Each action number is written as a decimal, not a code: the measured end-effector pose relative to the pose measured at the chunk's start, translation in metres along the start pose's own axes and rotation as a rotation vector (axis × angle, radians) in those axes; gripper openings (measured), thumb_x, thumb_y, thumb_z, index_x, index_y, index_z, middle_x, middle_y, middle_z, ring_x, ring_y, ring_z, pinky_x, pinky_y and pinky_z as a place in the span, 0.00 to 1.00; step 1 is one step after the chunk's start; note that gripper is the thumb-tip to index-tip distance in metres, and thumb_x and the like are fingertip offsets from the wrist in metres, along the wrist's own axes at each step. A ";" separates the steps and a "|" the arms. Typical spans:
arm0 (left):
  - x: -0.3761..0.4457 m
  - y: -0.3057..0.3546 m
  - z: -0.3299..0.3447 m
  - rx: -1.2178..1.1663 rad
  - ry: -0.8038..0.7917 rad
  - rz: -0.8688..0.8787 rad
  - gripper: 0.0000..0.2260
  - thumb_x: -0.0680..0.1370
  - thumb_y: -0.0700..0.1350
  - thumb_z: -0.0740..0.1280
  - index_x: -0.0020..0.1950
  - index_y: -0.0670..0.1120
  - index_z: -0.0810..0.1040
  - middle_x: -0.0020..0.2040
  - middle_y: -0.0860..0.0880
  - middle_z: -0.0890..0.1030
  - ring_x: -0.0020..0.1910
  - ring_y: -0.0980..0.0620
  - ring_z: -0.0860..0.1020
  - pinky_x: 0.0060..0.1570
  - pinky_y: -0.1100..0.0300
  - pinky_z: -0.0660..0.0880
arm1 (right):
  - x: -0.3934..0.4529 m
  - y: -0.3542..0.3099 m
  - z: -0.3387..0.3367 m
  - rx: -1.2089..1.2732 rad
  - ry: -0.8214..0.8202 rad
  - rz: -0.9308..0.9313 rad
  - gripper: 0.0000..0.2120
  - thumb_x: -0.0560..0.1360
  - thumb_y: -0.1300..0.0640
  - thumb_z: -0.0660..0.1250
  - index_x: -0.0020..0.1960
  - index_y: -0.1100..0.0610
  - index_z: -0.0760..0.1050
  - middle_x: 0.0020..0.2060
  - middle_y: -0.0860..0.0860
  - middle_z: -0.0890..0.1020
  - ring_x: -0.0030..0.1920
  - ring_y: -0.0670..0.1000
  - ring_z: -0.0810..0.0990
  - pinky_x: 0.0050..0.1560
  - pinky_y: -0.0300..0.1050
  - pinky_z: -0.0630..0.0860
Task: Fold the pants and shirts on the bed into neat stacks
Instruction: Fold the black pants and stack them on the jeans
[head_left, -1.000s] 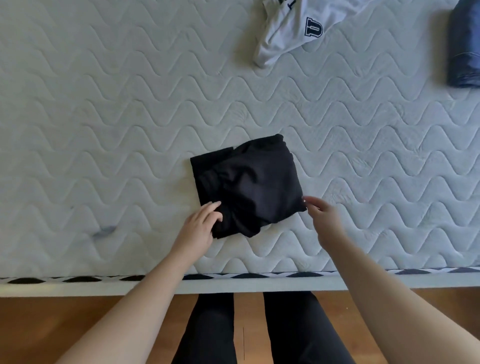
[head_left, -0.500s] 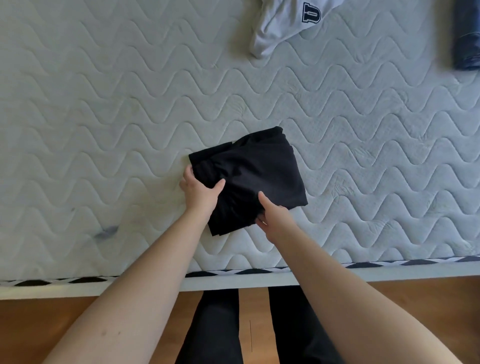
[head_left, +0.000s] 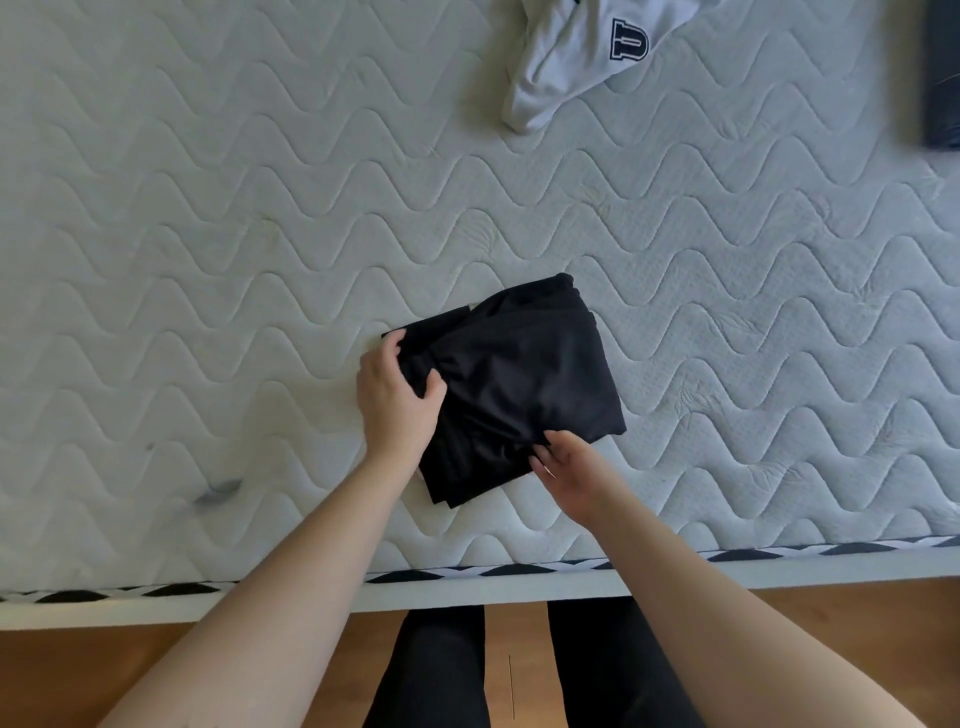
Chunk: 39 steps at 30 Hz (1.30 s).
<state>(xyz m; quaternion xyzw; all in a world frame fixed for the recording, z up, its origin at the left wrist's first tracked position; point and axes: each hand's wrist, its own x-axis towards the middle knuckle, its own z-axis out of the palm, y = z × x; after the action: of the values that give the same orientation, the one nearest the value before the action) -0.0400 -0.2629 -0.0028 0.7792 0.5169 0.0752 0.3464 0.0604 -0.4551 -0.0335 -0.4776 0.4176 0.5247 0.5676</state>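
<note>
- Black garment (head_left: 519, 384), folded into a thick, roughly square bundle, lies on the mattress (head_left: 208, 260) near its front edge, turned a little askew to that edge.
- Left hand (head_left: 397, 400) grips the bundle's left side, thumb on top of the cloth and fingers curled round the edge.
- Right hand (head_left: 569, 467) pinches the bundle's near edge towards the right corner, fingertips on the cloth; whether the fingers reach underneath cannot be told.
- Both hands are set apart on the same bundle, one at each side.
- Grey sweatshirt (head_left: 576, 57) with a dark letter patch lies crumpled at the far edge of the view, well apart from the bundle.
- Dark folded cloth (head_left: 943, 78) sits at the far right, partly cut off by the frame.
- Wooden floor (head_left: 78, 675) shows below the mattress, with the person's legs (head_left: 436, 670) in dark trousers.
</note>
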 end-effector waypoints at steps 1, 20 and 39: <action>0.004 0.010 0.002 0.027 0.009 0.088 0.22 0.74 0.42 0.71 0.67 0.42 0.73 0.59 0.44 0.77 0.59 0.44 0.74 0.59 0.49 0.71 | -0.002 -0.005 -0.004 0.021 -0.002 -0.003 0.09 0.77 0.62 0.65 0.57 0.59 0.76 0.53 0.54 0.82 0.55 0.51 0.82 0.53 0.46 0.78; 0.121 0.140 0.117 0.639 -0.771 0.238 0.27 0.77 0.64 0.62 0.64 0.44 0.75 0.61 0.44 0.78 0.59 0.42 0.76 0.51 0.54 0.71 | 0.005 -0.067 -0.023 -0.112 0.206 -0.054 0.17 0.74 0.41 0.70 0.52 0.53 0.80 0.49 0.51 0.85 0.48 0.51 0.85 0.45 0.43 0.81; 0.125 0.122 0.110 0.343 -0.730 0.012 0.41 0.67 0.73 0.67 0.70 0.48 0.67 0.67 0.47 0.74 0.65 0.45 0.73 0.57 0.56 0.68 | -0.003 -0.081 -0.063 -0.642 0.320 -0.527 0.27 0.73 0.39 0.69 0.68 0.48 0.68 0.54 0.42 0.78 0.52 0.40 0.78 0.48 0.40 0.75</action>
<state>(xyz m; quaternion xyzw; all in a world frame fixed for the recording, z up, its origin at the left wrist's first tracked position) 0.1606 -0.2335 -0.0399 0.8042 0.3605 -0.2916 0.3718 0.1419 -0.5168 -0.0345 -0.7952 0.1800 0.3844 0.4330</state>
